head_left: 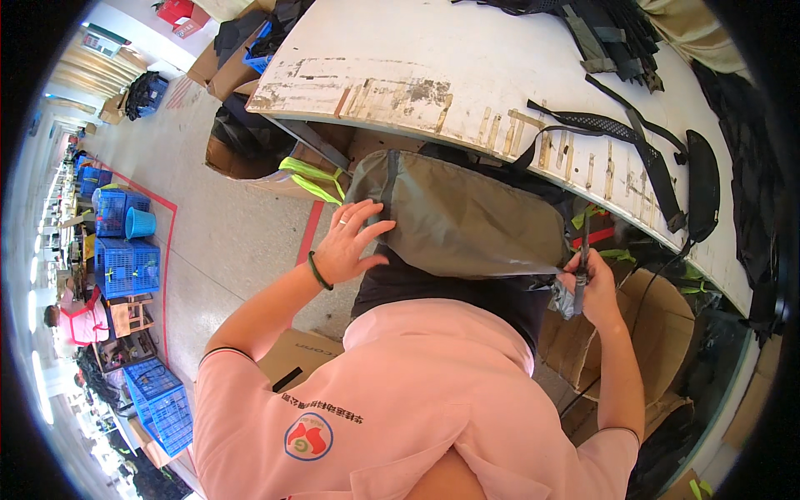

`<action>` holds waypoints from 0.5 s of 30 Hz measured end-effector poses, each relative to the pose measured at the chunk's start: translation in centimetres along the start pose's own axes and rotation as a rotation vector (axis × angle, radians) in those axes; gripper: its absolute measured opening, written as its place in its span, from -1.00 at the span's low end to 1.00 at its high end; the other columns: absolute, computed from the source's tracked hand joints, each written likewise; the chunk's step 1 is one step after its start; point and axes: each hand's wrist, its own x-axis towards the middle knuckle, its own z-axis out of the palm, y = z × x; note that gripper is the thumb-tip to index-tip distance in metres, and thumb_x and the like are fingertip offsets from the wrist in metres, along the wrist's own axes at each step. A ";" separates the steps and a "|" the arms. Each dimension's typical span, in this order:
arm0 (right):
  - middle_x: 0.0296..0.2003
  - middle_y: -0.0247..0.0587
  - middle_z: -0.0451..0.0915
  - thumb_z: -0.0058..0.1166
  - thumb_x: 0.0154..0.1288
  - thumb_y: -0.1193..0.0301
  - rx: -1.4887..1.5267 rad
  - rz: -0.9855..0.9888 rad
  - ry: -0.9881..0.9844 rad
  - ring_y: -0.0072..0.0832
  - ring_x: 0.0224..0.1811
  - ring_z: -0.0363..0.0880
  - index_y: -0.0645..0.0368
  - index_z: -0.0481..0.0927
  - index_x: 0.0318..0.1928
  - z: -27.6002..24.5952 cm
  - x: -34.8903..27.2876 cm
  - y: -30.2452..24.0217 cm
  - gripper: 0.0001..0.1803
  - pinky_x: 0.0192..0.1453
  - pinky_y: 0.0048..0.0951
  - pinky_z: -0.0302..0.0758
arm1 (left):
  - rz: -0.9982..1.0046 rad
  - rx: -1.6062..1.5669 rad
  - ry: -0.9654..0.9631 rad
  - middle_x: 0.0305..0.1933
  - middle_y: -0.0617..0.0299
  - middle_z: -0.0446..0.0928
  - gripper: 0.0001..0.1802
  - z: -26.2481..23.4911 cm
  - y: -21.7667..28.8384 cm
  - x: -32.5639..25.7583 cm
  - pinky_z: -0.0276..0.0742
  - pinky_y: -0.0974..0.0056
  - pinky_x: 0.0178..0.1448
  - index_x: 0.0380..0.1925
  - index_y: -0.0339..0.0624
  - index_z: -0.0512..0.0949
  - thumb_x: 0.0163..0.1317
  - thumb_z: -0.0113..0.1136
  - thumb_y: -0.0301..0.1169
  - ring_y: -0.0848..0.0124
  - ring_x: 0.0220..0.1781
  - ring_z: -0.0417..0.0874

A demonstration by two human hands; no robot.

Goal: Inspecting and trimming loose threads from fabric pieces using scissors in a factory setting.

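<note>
A grey-green fabric bag (467, 217), long and rounded, lies across my lap against the front edge of the white table. My left hand (343, 243) is at its left end, fingers spread, the fingertips at the dark seam band. At the other end, my right hand (593, 287) is closed on the bag's gathered edge, where a dark strip (582, 271) stands upright between the fingers. A crumpled shiny grey piece of fabric hangs just below that grip. What lies inside the bag cannot be seen.
The worn white table (475, 50) spans the top, bearing a black padded strap (704, 183) and a dark strap pile (612, 46). Open cardboard boxes (658, 325) stand at my right; another box (304, 358) lies at my left. Blue crates (125, 267) line the far left.
</note>
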 end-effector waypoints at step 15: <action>-0.42 -0.43 0.42 0.31 0.07 0.58 -0.052 0.010 0.002 -0.68 -0.35 0.38 0.19 0.39 -0.29 -3.2 0.5 -3.0 -0.70 -0.23 -0.60 0.38 | -0.511 -1.298 -0.280 -0.36 0.51 0.41 -0.83 -3.2 -3.9 5.6 0.32 0.51 -0.17 -0.31 -0.22 0.47 0.41 -0.04 -0.37 0.72 -0.28 0.34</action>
